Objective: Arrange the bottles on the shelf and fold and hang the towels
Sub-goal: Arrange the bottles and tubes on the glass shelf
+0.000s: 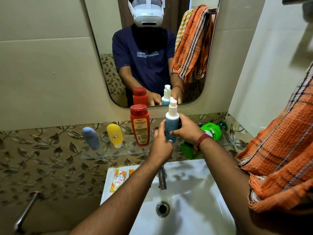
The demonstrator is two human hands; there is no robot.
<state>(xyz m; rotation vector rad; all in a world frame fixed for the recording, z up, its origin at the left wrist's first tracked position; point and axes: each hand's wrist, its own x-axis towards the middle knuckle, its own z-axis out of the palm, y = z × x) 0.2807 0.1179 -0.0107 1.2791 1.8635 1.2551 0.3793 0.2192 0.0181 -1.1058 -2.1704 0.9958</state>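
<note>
A white and blue spray bottle stands upright on the glass shelf. My right hand grips its body from the right. My left hand holds it from the left, thumb against its lower part. Left of it on the shelf stand a red bottle, a yellow tube and a grey-blue tube. A green pump bottle lies on its side at the right end. Another green bottle sits under my right wrist. An orange striped towel hangs at the right.
A white sink with a tap lies below the shelf; sachets rest on its left rim. The mirror above reflects the person and towels on a rail. A metal bar sticks out at the lower left.
</note>
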